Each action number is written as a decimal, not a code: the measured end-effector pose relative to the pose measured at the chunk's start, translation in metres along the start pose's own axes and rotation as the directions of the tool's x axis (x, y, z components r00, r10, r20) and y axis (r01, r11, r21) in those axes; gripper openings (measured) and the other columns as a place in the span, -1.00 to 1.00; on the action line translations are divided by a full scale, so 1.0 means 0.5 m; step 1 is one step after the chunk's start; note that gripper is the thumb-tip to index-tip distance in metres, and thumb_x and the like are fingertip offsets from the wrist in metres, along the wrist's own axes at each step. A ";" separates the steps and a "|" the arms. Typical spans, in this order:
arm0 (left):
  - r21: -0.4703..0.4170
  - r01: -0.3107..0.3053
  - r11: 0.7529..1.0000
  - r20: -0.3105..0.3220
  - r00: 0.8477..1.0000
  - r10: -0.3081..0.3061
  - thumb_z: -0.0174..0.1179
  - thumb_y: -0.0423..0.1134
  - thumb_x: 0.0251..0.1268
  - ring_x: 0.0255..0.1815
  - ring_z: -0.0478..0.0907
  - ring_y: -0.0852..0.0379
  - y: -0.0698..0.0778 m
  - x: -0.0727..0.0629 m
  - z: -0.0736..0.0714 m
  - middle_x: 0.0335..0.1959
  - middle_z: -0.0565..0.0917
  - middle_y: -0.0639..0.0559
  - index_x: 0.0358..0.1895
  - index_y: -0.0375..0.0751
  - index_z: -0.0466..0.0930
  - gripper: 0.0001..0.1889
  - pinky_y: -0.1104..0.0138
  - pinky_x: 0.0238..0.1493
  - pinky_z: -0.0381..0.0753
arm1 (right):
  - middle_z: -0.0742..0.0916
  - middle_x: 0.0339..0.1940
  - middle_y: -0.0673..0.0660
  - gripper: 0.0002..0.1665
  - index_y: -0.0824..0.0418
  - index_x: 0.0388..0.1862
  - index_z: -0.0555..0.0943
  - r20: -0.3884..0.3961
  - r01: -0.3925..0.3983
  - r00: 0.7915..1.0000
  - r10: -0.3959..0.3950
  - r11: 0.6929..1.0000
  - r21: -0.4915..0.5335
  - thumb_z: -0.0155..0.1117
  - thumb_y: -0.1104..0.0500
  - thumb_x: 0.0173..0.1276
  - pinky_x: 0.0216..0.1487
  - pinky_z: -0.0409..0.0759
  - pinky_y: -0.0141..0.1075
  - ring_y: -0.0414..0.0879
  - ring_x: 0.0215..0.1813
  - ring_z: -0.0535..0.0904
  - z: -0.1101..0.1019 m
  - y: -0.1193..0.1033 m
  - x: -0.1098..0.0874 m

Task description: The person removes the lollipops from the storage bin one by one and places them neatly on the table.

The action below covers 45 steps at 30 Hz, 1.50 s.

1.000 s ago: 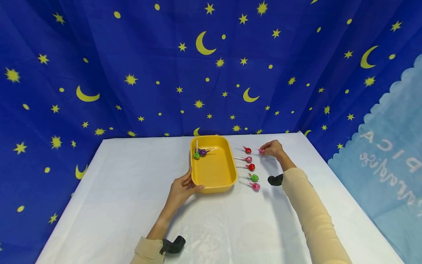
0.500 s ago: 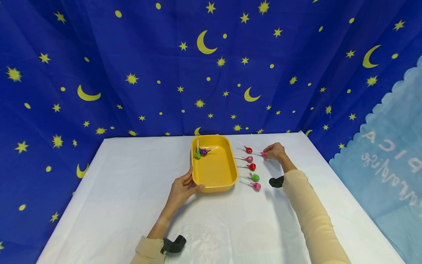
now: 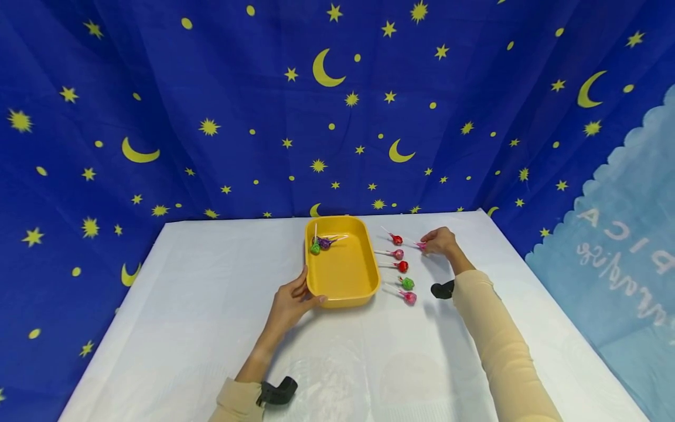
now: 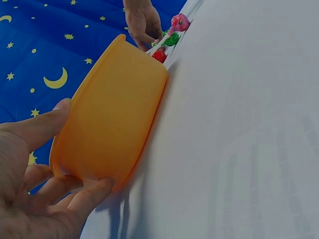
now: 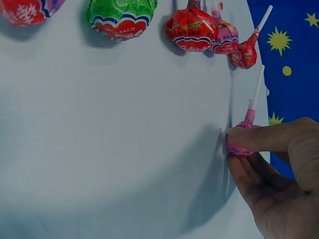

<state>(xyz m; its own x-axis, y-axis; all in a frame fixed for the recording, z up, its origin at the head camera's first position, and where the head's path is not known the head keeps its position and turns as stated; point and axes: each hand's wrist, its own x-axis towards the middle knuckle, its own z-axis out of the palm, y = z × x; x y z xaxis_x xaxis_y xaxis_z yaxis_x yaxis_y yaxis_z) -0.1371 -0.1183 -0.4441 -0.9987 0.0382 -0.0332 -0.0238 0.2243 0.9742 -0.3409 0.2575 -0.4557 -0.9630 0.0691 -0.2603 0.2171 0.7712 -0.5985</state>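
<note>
Over the last second my right hand [image 3: 442, 241] has shifted slightly toward the right edge and away from the far one, and the pink lollipop [image 5: 248, 119] has come along. My fingers are narrow there, pinching its wrapped head; whether it touches the desk [image 3: 211, 293] I cannot tell. So this one is in my grasp but outside the yellow tray [image 3: 348, 278], just right of the row of five lollipops [image 3: 402, 266].

My left hand [image 3: 289, 302] hasn't moved: it grips the tray's near left corner, thumb at the rim. Inside, a green lollipop [image 3: 314, 248] and a purple lollipop [image 3: 324, 243] lie together by the left wall, toward the far end, leaving most of the tray's floor bare.

The far edge runs close behind the tray, with the starry curtain [image 3: 237, 146] rising beyond it. Right of my right hand there's a modest strip to the right edge; left of the tray, a broad stretch reaches the left edge. The row fills the direct way between my right hand and the tray.
</note>
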 end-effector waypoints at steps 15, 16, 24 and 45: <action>-0.029 -0.002 1.000 0.026 1.000 0.003 0.40 -0.29 0.16 0.35 0.37 -0.22 -0.009 0.006 -0.003 0.37 0.34 -0.29 0.47 -0.36 0.12 -0.15 0.02 0.32 0.44 | 0.73 -0.14 0.25 -0.55 0.37 0.05 0.66 0.030 -0.032 0.999 0.033 0.999 -0.013 0.38 0.34 0.11 -0.19 0.62 -0.31 -0.05 -0.22 0.53 -0.005 -0.010 0.011; -0.028 -0.001 1.000 0.026 1.000 0.001 0.40 -0.29 0.17 0.35 0.37 -0.22 -0.009 0.006 -0.003 0.37 0.34 -0.29 0.47 -0.36 0.12 -0.15 0.02 0.32 0.44 | 0.73 -0.12 0.26 -0.54 0.36 0.04 0.66 0.033 -0.023 0.999 0.023 0.999 -0.023 0.39 0.33 0.09 -0.18 0.60 -0.30 -0.04 -0.21 0.52 -0.006 -0.010 0.013; -0.024 0.007 1.000 0.017 1.000 -0.007 0.40 -0.30 0.17 0.35 0.38 -0.21 -0.005 0.004 -0.002 0.36 0.36 -0.28 0.47 -0.34 0.12 -0.16 0.03 0.31 0.45 | 0.67 0.05 0.31 -0.50 0.32 0.00 0.69 0.034 0.036 0.999 -0.035 0.998 -0.041 0.49 0.24 0.01 0.07 0.59 -0.16 0.03 -0.08 0.48 -0.012 -0.031 0.020; -0.046 -0.014 0.999 -0.018 1.000 0.013 0.47 -0.19 0.08 0.33 0.44 -0.11 -0.086 0.043 0.011 0.34 0.43 -0.20 0.48 -0.18 0.18 -0.11 0.15 0.29 0.50 | 0.60 0.23 0.40 -0.45 0.40 0.18 0.57 0.077 0.179 0.978 -0.195 0.967 0.182 0.42 0.35 0.18 0.28 0.56 0.04 0.23 0.27 0.53 0.019 -0.160 -0.008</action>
<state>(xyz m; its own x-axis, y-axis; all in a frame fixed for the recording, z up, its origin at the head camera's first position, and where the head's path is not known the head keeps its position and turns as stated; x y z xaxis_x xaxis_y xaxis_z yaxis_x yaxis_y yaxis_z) -0.1571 -0.1218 -0.4881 -0.9996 0.0240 -0.0166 -0.0120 0.1786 0.9838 -0.3531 0.1893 -0.4142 -0.9716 -0.1321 -0.1961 0.0666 0.6431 -0.7629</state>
